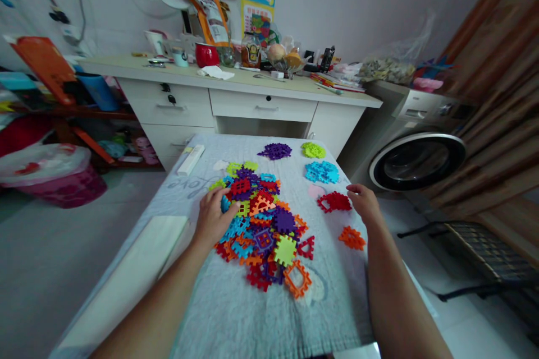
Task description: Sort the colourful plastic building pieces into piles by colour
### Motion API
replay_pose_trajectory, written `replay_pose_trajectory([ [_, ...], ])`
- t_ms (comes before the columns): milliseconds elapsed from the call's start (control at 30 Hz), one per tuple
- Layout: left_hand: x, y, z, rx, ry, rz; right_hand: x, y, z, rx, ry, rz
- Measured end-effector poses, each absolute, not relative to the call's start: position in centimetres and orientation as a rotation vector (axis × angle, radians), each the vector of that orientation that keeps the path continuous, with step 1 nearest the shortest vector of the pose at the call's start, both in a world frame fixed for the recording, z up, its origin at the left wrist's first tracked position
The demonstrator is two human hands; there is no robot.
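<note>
A mixed pile of interlocking plastic building tiles (261, 219) in purple, red, orange, blue and green lies on the cloth-covered table. My left hand (214, 216) rests at the pile's left edge, thumb and fingers apart, with no tile visibly gripped. My right hand (364, 202) is at the right side, its fingertips just beside a small group of red tiles (334, 202); no tile shows in it. Separate groups lie around there: orange tiles (352, 238), blue tiles (321, 171), light green tiles (313, 150) and purple tiles (275, 151).
A white bar-shaped object (191, 160) lies at the table's far left. A long white board (130, 275) runs along the left edge. Behind stands a white desk (261, 102) with cups and jars. A washing machine (415, 140) and a woven-seat chair (480, 252) are on the right.
</note>
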State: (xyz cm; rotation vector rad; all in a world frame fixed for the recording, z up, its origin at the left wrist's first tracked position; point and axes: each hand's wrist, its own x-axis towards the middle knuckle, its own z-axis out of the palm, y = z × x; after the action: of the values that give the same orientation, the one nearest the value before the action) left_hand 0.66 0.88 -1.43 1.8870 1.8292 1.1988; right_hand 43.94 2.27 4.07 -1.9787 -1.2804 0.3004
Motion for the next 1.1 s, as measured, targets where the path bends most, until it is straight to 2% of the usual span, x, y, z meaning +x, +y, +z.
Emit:
replay_pose_trajectory([
  [433, 1.0, 0.6, -0.8, 1.83, 1.827, 1.203, 29.8, 5.4, 4.4, -1.537, -2.068, 0.6],
  [800, 0.9, 0.6, -0.7, 1.819, 1.817, 1.209, 24.6, 10.5, 2.1, -1.531, -2.096, 0.719],
  [1100, 0.9, 0.6, -0.7, 1.811, 1.813, 1.211, 25.2, 9.7, 1.4, -1.48, -2.189, 0.56],
])
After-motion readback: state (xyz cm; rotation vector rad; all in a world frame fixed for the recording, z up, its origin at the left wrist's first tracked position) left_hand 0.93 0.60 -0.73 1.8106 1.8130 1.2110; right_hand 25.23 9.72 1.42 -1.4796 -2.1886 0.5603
